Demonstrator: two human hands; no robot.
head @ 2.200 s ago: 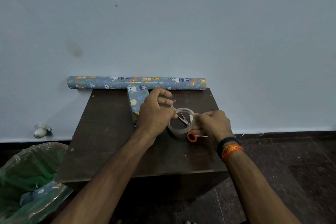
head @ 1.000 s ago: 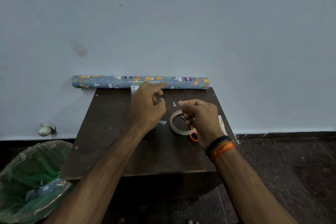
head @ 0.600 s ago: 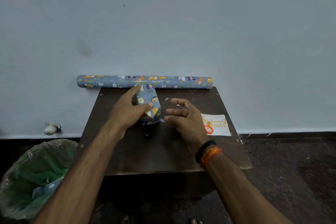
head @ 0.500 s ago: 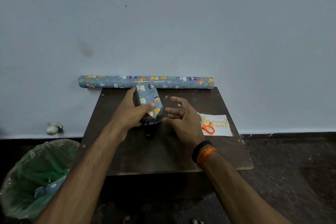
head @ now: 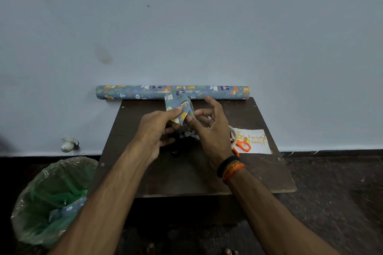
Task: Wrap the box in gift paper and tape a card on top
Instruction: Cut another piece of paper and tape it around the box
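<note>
Hands meet over a dark wooden bench (head: 161, 176), where the box (head: 179, 107), covered in blue paper printed with cartoon animals, is now lifted and tilted on end between them; half a second ago it lay lower, and the right hand stood apart from it with fingers spread. The left hand (head: 154, 128) grips the box from its own side, thumb pressed across the glossy printed face and fingers curled beneath. The right hand (head: 209, 128) has closed in and touches the lower end of the box with its thumb and bent fingertips, the index finger raised free above; whether it pinches a strip of tape cannot be told. A loose paper flap hangs crumpled below the box, between the two wrists. Beyond the hands, along the pale wall, lies the long cylindrical roll of matching gift paper (head: 128, 92). Just outside the right hand rest the flat white card (head: 257, 141) with gold lettering, orange-handled scissors (head: 242, 147) lying on it, and a ring of clear tape (head: 233, 133) partly hidden by the hand. A black band and orange thread circle the right wrist. Below the left forearm on the floor stands a bin lined with translucent green plastic (head: 51, 196), holding blue paper scraps.
</note>
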